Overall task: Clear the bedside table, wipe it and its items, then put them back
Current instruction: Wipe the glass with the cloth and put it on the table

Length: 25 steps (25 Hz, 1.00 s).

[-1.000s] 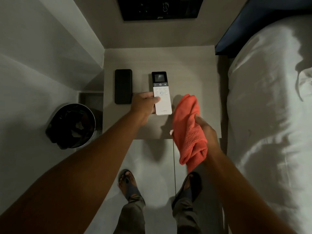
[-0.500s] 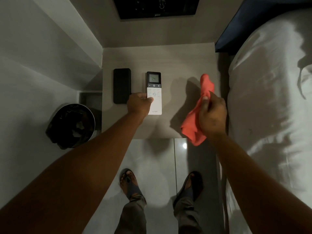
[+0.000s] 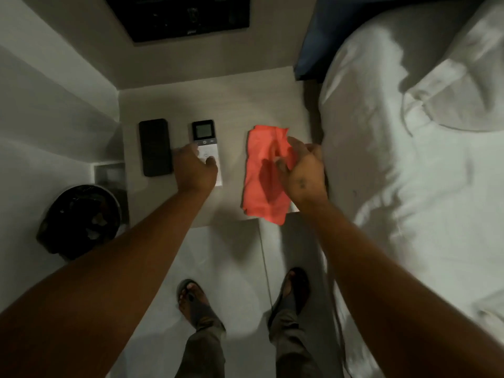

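The bedside table (image 3: 218, 102) is a pale wood top between a wall and the bed. A black phone (image 3: 155, 147) lies flat at its left. Beside it lies a white remote (image 3: 205, 140) with a small screen; my left hand (image 3: 195, 170) rests on its lower half, fingers curled over its edges. An orange cloth (image 3: 261, 173) lies spread on the right part of the table, its corner hanging over the front edge. My right hand (image 3: 301, 173) is over the cloth's right side, fingers pinching a fold of it.
A white-sheeted bed (image 3: 409, 159) runs along the right, tight against the table. A black-lined waste bin (image 3: 79, 221) stands on the floor at left. A dark panel (image 3: 177, 15) is set in the wall behind. My sandalled feet (image 3: 196, 298) stand on the pale tiled floor.
My right hand has brought the hanging cloth down and laid it flat on the table's right side. My left hand has stayed on the remote near the phone.
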Available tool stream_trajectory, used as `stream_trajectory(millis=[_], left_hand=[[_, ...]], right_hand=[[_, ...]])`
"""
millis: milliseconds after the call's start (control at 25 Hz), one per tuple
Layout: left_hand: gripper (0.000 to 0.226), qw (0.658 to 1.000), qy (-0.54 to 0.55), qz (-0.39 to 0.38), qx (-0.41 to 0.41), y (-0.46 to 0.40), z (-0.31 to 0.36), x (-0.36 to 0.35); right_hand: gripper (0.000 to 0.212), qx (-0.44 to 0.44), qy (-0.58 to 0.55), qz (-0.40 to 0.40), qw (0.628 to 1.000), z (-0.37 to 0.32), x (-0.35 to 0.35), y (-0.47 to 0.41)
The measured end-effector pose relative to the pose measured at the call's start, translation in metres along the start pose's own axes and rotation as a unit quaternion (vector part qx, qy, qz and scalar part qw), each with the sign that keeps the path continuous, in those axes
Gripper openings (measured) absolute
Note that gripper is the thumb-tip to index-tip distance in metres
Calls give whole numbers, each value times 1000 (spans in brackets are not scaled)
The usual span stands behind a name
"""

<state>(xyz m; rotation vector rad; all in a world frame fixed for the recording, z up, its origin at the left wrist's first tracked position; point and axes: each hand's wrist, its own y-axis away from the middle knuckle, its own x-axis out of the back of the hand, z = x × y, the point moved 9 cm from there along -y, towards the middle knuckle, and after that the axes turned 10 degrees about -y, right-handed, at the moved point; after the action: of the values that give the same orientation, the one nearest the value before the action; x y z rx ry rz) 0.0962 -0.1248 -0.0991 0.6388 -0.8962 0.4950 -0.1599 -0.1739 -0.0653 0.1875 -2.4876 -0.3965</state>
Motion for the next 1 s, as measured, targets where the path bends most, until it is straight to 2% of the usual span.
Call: stream_trajectory(millis=[80, 160, 240, 320, 360, 440, 480, 560, 640, 760, 840, 920, 1000], left_hand=[[43, 994, 9, 22, -104, 40, 61, -6], [46, 976, 31, 0, -215, 101, 135, -26], [43, 933, 96, -70, -341, 192, 223, -49], [40, 880, 143, -189, -411, 282, 291, -67], [41, 851, 138, -274, -426, 328, 318, -84], [51, 794, 20, -416, -443, 401, 339, -124], [58, 763, -61, -447, -463, 426, 339, -140], [64, 723, -178, -439, -503, 449, 330, -155], [60, 724, -197, -410, -518, 455, 323, -159], [47, 743, -175, -378, -524, 459, 325, -153], [35, 750, -140, -373, -528, 453, 325, -145], [28, 781, -99, -385, -482, 428, 316, -140], [7, 819, -32, -420, -389, 390, 297, -130]], right_hand=[[46, 21, -52, 104, 993, -7, 76, 26], [41, 2, -86, 223, 971, 3, 162, 66], [36, -17, -82, 359, 929, 23, 257, 121], [36, -74, -43, 451, 888, 54, 327, 172], [41, -137, -17, 467, 873, 77, 357, 196], [56, -283, 18, 414, 865, 129, 381, 227], [63, -342, 4, 373, 862, 151, 381, 239], [63, -388, -96, 332, 854, 179, 365, 249], [53, -379, -174, 338, 843, 186, 353, 250], [45, -359, -152, 365, 845, 181, 355, 245], [50, -347, -113, 370, 854, 168, 354, 240], [56, -312, -76, 355, 878, 140, 346, 224], [58, -258, -41, 326, 909, 100, 329, 203]])
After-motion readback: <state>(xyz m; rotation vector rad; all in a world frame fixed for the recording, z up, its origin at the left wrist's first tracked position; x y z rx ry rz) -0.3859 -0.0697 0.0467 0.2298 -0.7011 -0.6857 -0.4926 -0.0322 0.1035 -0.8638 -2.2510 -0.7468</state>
